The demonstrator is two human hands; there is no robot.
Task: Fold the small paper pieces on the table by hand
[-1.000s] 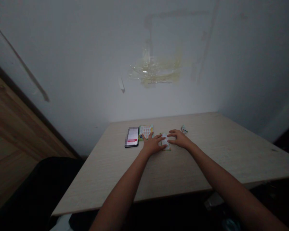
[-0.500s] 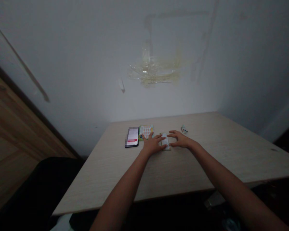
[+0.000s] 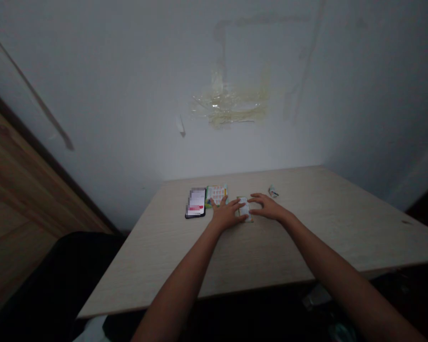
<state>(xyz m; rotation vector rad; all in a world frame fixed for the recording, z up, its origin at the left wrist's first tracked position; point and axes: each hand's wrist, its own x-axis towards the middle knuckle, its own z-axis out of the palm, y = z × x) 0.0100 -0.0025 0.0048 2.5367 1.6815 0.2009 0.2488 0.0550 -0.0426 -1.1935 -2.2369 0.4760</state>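
Note:
My left hand (image 3: 226, 213) lies flat on the pale wood-grain table (image 3: 342, 237), its fingertips on the left side of a small white printed card (image 3: 245, 210) with a green edge. My right hand (image 3: 267, 207) rests on the table to the card's right, fingers reaching its right edge. Neither hand lifts the card. Beyond my left hand sits a green and yellow printed card (image 3: 217, 194). A black smartphone (image 3: 196, 203) with a blurred screen lies left of that. A small crumpled wrapper (image 3: 273, 192) lies past my right hand.
The table's far side meets a white wall (image 3: 214, 142) marked with old tape residue (image 3: 228, 107). A wooden panel (image 3: 24, 190) stands at the left, with a dark chair back (image 3: 57, 285) below it. Dark floor clutter shows under the table's near edge.
My right hand has slid slightly toward me along the white card's right edge. The left hand, both cards, the phone and the wrapper have stayed in place.

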